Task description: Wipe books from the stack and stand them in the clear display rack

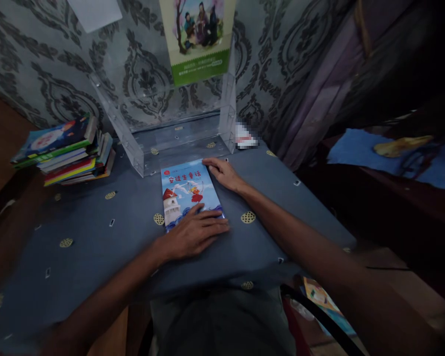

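Observation:
A closed light-blue children's book (183, 190) with red Chinese characters, a white tower and a small figure on its cover lies flat on the table. Across its lower edge rests my left hand (196, 231), fingers stretched out toward the right corner. My right hand (224, 174) touches the upper right corner of the book, its fingertips at the edge and its fingers extended. Just behind the book stands a clear acrylic stand (133, 153). On its upper part leans a book with a green lower band (200, 69).
A stack of books (70, 153) sits at the table's back left. The patterned dark cloth (114, 267) covers the table up to a patterned wall. A blurred white item (246, 137) lies right of the stand. Blue cloth (359, 153) is at far right; a colourful book (326, 301) lies low right.

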A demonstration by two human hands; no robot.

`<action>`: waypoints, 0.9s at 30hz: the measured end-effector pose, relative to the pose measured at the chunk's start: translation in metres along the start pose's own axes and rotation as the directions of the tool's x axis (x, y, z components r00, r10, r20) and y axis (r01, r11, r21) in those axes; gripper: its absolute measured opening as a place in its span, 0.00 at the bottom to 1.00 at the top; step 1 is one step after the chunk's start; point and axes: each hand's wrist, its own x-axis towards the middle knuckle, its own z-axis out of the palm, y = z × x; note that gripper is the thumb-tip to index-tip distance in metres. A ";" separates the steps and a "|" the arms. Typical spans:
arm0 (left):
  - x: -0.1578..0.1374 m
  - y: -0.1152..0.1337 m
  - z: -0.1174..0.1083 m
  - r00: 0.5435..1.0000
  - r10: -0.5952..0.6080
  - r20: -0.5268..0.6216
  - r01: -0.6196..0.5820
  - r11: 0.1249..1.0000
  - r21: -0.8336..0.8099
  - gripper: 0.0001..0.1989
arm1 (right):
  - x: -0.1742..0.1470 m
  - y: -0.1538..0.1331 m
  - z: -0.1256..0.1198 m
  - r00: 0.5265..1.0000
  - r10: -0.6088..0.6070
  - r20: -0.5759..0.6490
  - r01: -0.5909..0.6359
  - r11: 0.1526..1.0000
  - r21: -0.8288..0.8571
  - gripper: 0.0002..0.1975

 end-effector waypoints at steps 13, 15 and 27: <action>-0.014 -0.144 -0.030 0.721 -0.481 -0.498 0.461 0.870 -0.173 0.19 | -0.009 -0.025 0.006 0.981 -0.149 0.124 0.191 0.858 -0.477 0.17; -0.018 -0.159 -0.030 0.692 -0.517 -0.503 0.450 0.855 -0.260 0.22 | -0.005 -0.033 0.010 0.972 -0.148 0.180 0.222 0.823 -0.522 0.16; -0.028 -0.178 -0.030 0.704 -0.540 -0.461 0.276 0.806 -0.523 0.21 | 0.019 -0.074 0.083 0.833 -0.281 0.477 0.464 0.824 -0.325 0.23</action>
